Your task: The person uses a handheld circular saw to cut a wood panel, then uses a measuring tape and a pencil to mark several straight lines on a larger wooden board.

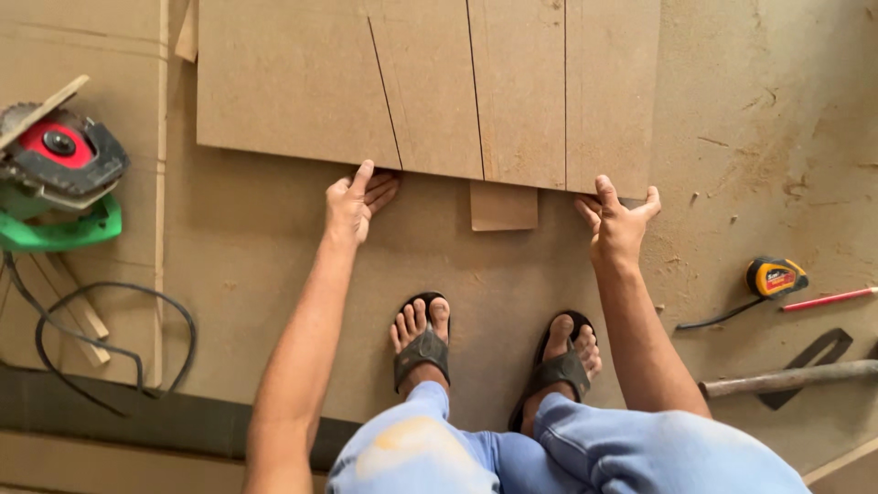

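Fingers of both my left hand (353, 203) and right hand (620, 222) curl under the near edge of the pencil-lined board (430, 87), thumbs on top, gripping it so it tilts above the small offcut (503, 207) between them.

Looks like a carpentry workshop w/ work going on at floor level: a circular saw (57, 174) w/ its black cord is sitting on dusty fibreboard sheets. A pencil-lined board (430, 87) is lying flat, an offcut (503, 206) poking out under it. Tape measure (776, 276), red pencil (828, 299) & a hammer handle (791, 378) are lying nearby.
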